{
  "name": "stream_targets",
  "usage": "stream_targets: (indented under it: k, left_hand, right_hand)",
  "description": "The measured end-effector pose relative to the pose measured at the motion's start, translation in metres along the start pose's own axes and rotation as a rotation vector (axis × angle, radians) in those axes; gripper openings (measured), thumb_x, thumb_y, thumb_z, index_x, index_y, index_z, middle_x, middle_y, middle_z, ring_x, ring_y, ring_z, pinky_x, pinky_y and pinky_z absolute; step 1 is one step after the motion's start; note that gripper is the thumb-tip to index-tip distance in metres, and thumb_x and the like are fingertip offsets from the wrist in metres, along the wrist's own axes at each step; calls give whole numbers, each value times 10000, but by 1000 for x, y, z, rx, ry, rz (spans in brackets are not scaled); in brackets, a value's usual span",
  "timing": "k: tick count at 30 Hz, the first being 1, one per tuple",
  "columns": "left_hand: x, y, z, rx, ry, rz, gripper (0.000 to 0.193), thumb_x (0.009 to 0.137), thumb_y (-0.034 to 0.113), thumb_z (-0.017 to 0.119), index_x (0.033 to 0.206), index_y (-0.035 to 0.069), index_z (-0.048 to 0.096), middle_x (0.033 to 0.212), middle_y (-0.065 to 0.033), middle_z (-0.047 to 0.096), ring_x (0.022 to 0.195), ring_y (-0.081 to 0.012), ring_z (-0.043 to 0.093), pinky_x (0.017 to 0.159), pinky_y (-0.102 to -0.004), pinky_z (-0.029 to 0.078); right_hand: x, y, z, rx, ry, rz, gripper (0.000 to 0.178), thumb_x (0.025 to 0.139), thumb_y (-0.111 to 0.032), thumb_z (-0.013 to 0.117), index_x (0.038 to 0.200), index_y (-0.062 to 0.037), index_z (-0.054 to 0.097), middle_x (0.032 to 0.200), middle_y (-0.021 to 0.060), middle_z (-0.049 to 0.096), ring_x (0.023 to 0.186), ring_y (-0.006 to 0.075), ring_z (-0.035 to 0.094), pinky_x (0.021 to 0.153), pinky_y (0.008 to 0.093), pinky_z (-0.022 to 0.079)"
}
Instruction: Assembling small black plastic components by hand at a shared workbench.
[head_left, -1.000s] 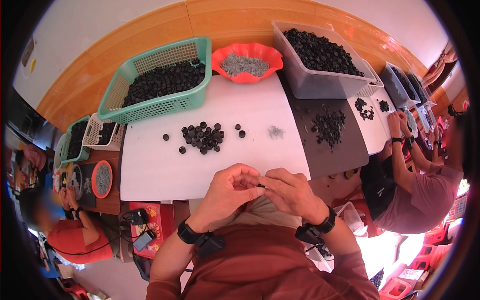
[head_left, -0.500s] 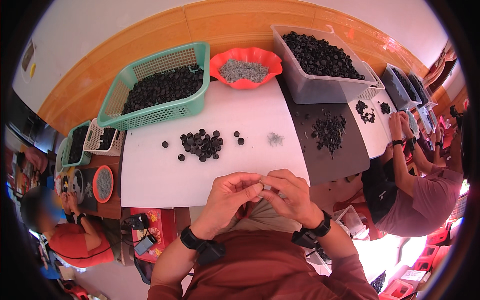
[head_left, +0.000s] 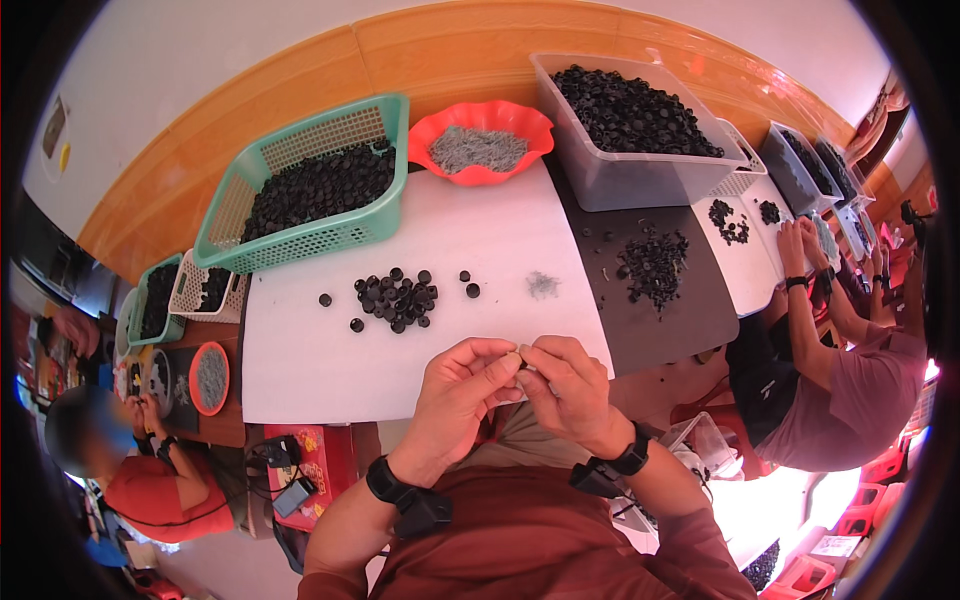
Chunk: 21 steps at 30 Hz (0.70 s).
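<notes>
My left hand (head_left: pixel 467 388) and my right hand (head_left: pixel 566 386) meet just over the near edge of the white table sheet (head_left: pixel 330 385). Both are closed, thumb against fingers, with fingertips touching. A tiny dark piece (head_left: pixel 521 365) shows between them, too small and covered to name. Beyond my hands lies a loose cluster of round black caps (head_left: pixel 395 300), with a few single ones apart. To its right is a little heap of thin grey metal pins (head_left: pixel 543 286).
Behind stand a green basket (head_left: pixel 300 240) of black parts, a red scalloped bowl (head_left: pixel 480 178) of grey pins and a clear bin (head_left: pixel 640 185) of black parts. A dark mat (head_left: pixel 650 330) holds small black pieces. People work at left (head_left: pixel 165 495) and right (head_left: pixel 830 400).
The whole view has shifted slightly, with the table items now a little further left. My hands stay pinched together, turned slightly, and a dark bit now shows between the fingertips.
</notes>
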<state>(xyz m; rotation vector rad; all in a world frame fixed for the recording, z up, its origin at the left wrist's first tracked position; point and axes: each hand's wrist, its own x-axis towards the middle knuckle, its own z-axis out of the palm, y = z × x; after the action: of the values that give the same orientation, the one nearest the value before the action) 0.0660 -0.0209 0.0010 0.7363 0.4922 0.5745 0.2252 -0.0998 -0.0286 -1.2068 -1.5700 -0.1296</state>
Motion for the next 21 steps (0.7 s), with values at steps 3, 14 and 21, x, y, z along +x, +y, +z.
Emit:
stream_targets:
  k: [3,14,21]
  left_hand:
    - [2,-2,2,-6,5,17,167,988,84,681,1139,15,662,1007,-58,722,867,-121,701,798,-286,600]
    - [8,-4,6,-2,29,4,158,979,90,701,1117,22,665,996,-43,718,853,-103,687,783,-261,584]
    - [11,-4,7,13,49,-13,141,980,93,696,1104,31,670,942,-35,711,806,-105,682,758,-271,589]
  right_hand:
    - [1,1,-1,-13,-1,-10,335,875,6,732,1198,4,643,1037,130,658,683,229,695,544,323,562]
    - [1,6,-4,-8,38,27,337,830,10,777,1143,-7,652,1010,123,665,688,239,696,540,323,561]
    - [3,8,-6,23,47,68,287,830,7,784,1097,-10,681,978,116,670,684,208,668,543,296,534]
